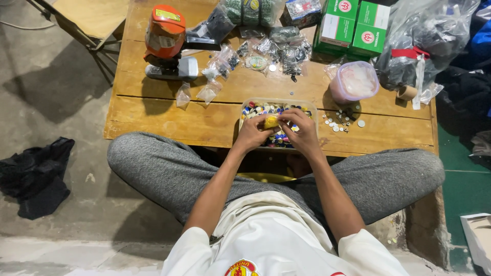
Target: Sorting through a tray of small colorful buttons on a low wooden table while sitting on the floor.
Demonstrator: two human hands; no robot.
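Head view looks down on a seated person with crossed legs in grey trousers [163, 168] and a white shirt, facing a low wooden table [169, 122]. Both hands meet at the table's near edge over a shallow clear tray [311, 108]. The left hand [251, 135] and the right hand [303, 132] are closed together on one small yellow piece [270, 121], pinched between the fingertips of both, just above the tray. The tray is filled with small round pieces in mixed colours: white, blue, red and yellow.

Just right of the tray, a scatter of small white round pieces [337, 122] lies loose on the boards. Behind them stands a round tub [354, 82] of clear pinkish plastic with a pale lid; what it contains cannot be made out.

Farther back, small clear bags [220, 66] with dark and pale bits lie spread across the middle of the table. An orange and grey machine [166, 43] stands at the far left. Two green and white cartons [353, 25] stand at the far edge, and a large clear bag [424, 41] of dark items, bound with a red strip, sits at the far right. A dark cloth [36, 176] lies on the concrete floor to the left.
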